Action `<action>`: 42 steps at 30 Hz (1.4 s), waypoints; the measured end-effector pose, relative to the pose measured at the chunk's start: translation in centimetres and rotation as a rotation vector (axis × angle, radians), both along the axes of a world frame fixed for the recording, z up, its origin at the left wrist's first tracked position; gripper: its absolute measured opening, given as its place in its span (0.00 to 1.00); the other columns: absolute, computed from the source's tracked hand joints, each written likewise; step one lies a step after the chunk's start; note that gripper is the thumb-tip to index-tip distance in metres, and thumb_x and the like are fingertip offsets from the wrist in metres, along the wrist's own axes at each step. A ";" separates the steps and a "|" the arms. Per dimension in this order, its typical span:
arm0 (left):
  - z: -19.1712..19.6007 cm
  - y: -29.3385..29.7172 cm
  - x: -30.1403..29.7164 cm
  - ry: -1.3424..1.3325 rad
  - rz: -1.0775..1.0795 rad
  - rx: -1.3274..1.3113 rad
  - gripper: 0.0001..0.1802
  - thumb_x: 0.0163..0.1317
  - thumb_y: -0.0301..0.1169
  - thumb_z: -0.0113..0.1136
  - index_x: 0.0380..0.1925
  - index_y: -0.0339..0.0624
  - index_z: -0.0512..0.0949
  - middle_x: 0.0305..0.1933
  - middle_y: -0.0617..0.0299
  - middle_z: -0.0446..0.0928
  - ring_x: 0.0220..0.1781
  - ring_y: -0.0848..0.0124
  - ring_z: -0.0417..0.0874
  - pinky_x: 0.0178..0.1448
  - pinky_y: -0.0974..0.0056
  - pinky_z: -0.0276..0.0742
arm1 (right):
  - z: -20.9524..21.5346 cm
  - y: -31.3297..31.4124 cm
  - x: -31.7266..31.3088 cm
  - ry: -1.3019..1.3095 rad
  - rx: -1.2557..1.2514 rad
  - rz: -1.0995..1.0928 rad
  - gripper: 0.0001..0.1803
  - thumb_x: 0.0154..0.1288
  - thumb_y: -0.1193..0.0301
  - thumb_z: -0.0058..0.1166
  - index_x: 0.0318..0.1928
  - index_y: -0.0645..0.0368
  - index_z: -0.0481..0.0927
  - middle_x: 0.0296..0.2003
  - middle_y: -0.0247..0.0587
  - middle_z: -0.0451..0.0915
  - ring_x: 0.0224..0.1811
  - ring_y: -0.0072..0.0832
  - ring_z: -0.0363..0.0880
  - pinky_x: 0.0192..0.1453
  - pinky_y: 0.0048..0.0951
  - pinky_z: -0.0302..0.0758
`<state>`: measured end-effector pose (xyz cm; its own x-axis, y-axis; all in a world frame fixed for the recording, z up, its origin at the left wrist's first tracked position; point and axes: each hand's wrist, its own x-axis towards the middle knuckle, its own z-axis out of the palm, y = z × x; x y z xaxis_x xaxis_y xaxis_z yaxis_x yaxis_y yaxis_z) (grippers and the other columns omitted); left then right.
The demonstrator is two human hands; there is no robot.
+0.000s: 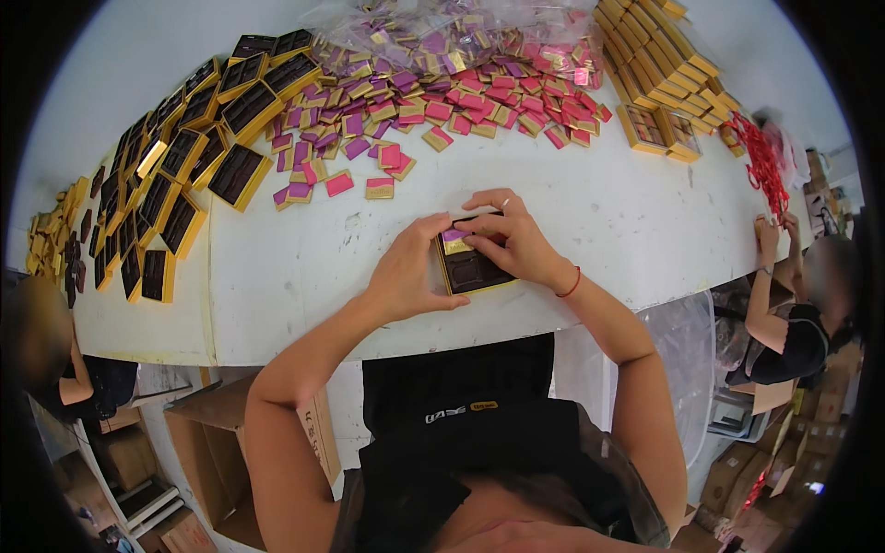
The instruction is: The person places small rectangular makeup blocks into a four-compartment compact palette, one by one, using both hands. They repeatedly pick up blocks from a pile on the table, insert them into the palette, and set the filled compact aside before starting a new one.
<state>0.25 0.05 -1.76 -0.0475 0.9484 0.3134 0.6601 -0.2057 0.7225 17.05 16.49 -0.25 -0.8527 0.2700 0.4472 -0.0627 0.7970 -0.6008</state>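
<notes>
Box (475, 273) on bench (313, 267). Left hand (410, 267) spread wide, holding box by its left corners. Right hand (516, 244) narrow, fingertips on purple piece (454, 238) in box's far-left corner. Loose pieces (442, 109) heaped beyond box; open boxes (159, 203) left of it.

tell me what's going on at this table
A person's left hand holds the left side of a gold-edged, dark-lined box on a white table. The right hand has its fingers at a purple-and-gold piece in the box's far left corner; the near part in view holds none. Beyond lies a heap of pink and purple pieces.
</notes>
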 end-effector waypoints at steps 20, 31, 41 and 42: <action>0.7 0.0 -0.4 -0.059 0.003 -0.130 0.68 0.37 0.40 0.84 0.75 0.37 0.48 0.72 0.45 0.62 0.73 0.49 0.64 0.77 0.53 0.62 | 7.3 1.4 -1.6 -0.259 -0.291 0.143 0.15 0.64 0.87 0.53 0.49 0.60 0.81 0.43 0.38 0.81 0.46 0.31 0.85 0.47 0.32 0.80; 0.3 0.0 -0.4 -0.064 -0.015 -0.118 0.72 0.36 0.39 0.85 0.75 0.32 0.44 0.72 0.41 0.61 0.74 0.48 0.64 0.77 0.52 0.59 | 4.2 0.7 -2.6 -0.248 -0.415 0.070 0.15 0.62 0.82 0.63 0.50 0.60 0.81 0.38 0.40 0.85 0.39 0.31 0.84 0.42 0.29 0.81; 1.0 -0.1 -0.5 0.067 -0.066 -0.111 0.53 0.42 0.44 0.82 0.67 0.41 0.62 0.74 0.48 0.61 0.75 0.48 0.62 0.80 0.48 0.56 | 1.5 -0.1 0.1 -0.003 0.140 0.023 0.15 0.57 0.76 0.68 0.45 0.53 0.83 0.39 0.36 0.85 0.46 0.36 0.80 0.46 0.35 0.78; 1.0 -0.2 -0.4 0.089 -0.067 -0.131 0.51 0.43 0.44 0.81 0.65 0.41 0.64 0.75 0.49 0.60 0.76 0.48 0.61 0.81 0.48 0.55 | 1.2 0.1 0.0 0.021 0.117 0.006 0.15 0.56 0.76 0.69 0.45 0.53 0.84 0.39 0.37 0.85 0.46 0.36 0.80 0.46 0.35 0.78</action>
